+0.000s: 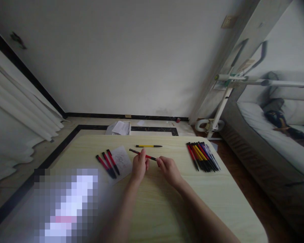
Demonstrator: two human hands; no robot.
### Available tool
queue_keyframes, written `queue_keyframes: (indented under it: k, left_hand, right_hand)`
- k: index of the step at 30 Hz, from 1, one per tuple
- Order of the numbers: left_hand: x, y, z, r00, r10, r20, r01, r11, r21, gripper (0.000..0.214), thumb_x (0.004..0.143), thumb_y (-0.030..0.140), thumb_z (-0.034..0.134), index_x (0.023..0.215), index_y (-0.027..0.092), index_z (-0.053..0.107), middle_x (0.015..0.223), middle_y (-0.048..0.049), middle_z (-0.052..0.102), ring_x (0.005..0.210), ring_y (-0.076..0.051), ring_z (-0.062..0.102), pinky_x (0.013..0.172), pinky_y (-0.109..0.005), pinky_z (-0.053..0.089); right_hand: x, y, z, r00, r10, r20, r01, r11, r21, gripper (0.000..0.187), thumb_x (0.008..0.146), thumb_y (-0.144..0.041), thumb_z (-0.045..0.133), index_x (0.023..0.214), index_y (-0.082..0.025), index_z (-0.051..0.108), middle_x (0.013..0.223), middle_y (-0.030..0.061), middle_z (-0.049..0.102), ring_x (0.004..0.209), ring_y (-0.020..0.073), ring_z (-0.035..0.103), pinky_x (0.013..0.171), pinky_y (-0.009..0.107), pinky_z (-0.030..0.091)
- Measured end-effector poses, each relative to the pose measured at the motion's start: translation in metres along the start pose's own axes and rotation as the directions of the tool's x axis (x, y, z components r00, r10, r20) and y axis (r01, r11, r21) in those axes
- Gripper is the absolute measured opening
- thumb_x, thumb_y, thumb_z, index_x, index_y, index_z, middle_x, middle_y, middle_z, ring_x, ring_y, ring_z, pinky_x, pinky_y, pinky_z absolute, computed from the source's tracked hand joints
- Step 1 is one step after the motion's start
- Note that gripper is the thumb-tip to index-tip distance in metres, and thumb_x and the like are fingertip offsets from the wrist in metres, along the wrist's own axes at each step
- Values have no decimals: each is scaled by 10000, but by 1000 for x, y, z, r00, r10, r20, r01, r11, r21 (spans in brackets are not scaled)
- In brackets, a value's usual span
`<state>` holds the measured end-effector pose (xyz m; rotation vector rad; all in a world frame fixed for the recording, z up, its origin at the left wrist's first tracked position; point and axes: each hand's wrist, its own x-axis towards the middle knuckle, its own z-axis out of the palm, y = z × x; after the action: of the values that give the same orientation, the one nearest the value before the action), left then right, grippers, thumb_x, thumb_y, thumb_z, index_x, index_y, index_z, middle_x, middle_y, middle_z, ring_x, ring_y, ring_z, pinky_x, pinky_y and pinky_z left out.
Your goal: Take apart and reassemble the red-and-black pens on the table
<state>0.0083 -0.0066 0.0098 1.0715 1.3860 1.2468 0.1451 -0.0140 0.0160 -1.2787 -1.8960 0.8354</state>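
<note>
Both my hands hold one red and black pen (pixel 150 156) a little above the pale wooden table (pixel 154 202). My left hand (pixel 140 166) pinches its middle, and my right hand (pixel 167 168) grips its right end. The pen lies nearly level, its black tip pointing left. A yellow and black pen (pixel 149 146) lies alone on the table just beyond my hands. Three red and black pens (pixel 108 163) lie side by side to the left, partly on a small sheet of paper (pixel 121 162). Several pens in red, yellow, black and blue (pixel 203 156) lie in a row to the right.
A blurred patch (pixel 66 204) covers the near left of the table. Papers (pixel 119 128) lie on the floor past the far table edge. A white lamp stand (pixel 221 108) and a grey sofa (pixel 268 135) stand to the right, curtains (pixel 17 111) to the left.
</note>
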Motion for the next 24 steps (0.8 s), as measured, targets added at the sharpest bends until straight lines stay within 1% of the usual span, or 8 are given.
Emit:
queue_keyframes:
  k: [5,7,9,11,13,17,21,24]
  left_hand:
    - [2,0,1,991,-130,-8,127,979,-161,528,750,563,371,383,195,277,302,48,275,267,-62,272,306,-204,168]
    - [1,2,0,992,-121,-20,116,978,-173,520,747,555,380,386,200,261,302,53,264,265,-62,268,305,-205,172]
    - [-1,5,-1,997,-67,-38,62,991,-120,523,760,543,371,380,201,258,295,50,262,270,-64,278,315,-208,195]
    - [-3,9,-1,999,-7,-36,5,999,-51,523,768,537,367,383,198,267,296,46,272,282,-66,291,330,-210,213]
    - [-6,12,-1,1000,14,-22,-15,1000,-26,513,764,544,378,402,195,274,307,50,275,294,-64,286,338,-211,209]
    - [-7,13,1,1000,21,-13,-22,997,-68,492,754,567,376,448,195,279,333,58,278,317,-60,270,338,-204,191]
    - [-6,11,-1,999,16,-38,-21,993,-114,469,741,578,375,483,192,312,367,60,300,342,-65,290,343,-195,221]
    - [-5,11,-3,999,-5,-51,1,997,-79,458,741,562,391,484,188,330,390,54,318,363,-69,314,351,-193,246]
  right_hand:
    - [0,-7,-3,993,-120,-19,117,987,-109,337,863,-378,359,620,-182,484,630,32,491,580,131,408,571,246,281]
    - [1,-10,-4,995,-95,-12,94,995,-36,339,859,-397,363,627,-181,484,637,29,492,593,129,418,578,245,291]
    - [0,-12,-5,998,8,61,-17,987,159,375,858,-440,336,633,-176,478,586,6,465,550,115,410,541,231,299]
    - [0,-11,-5,966,102,239,-192,900,392,422,854,-487,298,652,-165,481,533,-19,424,485,95,380,476,213,285]
    - [0,-8,-5,895,117,430,-361,755,547,429,843,-506,307,670,-154,480,501,-37,389,431,77,334,420,198,241]
    - [0,-3,-4,821,87,565,-535,464,706,339,820,-463,402,646,-172,402,462,-80,278,389,53,194,384,184,137]
    - [-1,-4,-5,732,52,679,-666,263,698,333,834,-442,379,622,-190,328,471,-91,205,387,56,113,369,188,90]
    - [-2,-7,-6,637,0,771,-748,242,618,359,836,-452,358,593,-198,283,470,-91,191,382,59,102,359,191,79]
